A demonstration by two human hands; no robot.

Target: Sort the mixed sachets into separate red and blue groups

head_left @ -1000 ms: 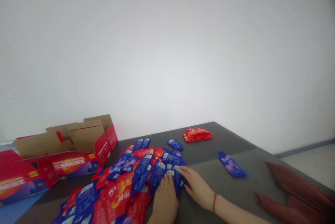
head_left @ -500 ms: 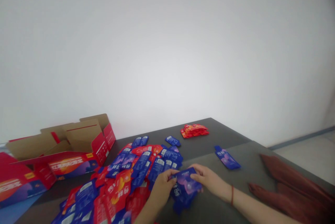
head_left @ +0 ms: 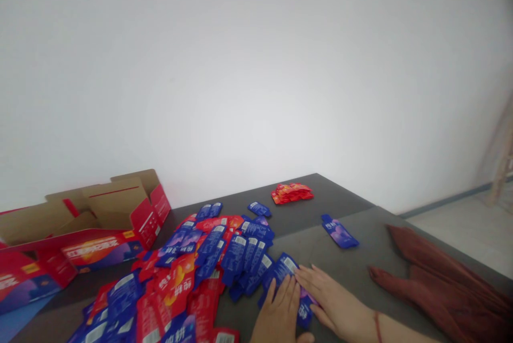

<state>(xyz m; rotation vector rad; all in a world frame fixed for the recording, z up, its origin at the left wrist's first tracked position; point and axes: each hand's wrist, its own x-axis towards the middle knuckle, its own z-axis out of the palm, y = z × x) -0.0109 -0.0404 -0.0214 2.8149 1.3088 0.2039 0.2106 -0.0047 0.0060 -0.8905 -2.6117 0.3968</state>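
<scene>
Head view showed our left hand (head_left: 279, 308) and right hand (head_left: 331, 297) flat on blue packets (head_left: 287, 264), each grip spread, with stacked red packets (head_left: 292, 193) toward twelve o'clock.

Around the pile of pouches (head_left: 182, 284) — smooth plastic-looking film, softly glossy — I see, to its left, cardboard boxes (head_left: 100, 247) with matt brown insides and smooth printed red outsides, and, to its right, brown cloth-like material (head_left: 444, 284), creased with a dull sheen — all on a matt dark tabletop (head_left: 352, 268).
</scene>
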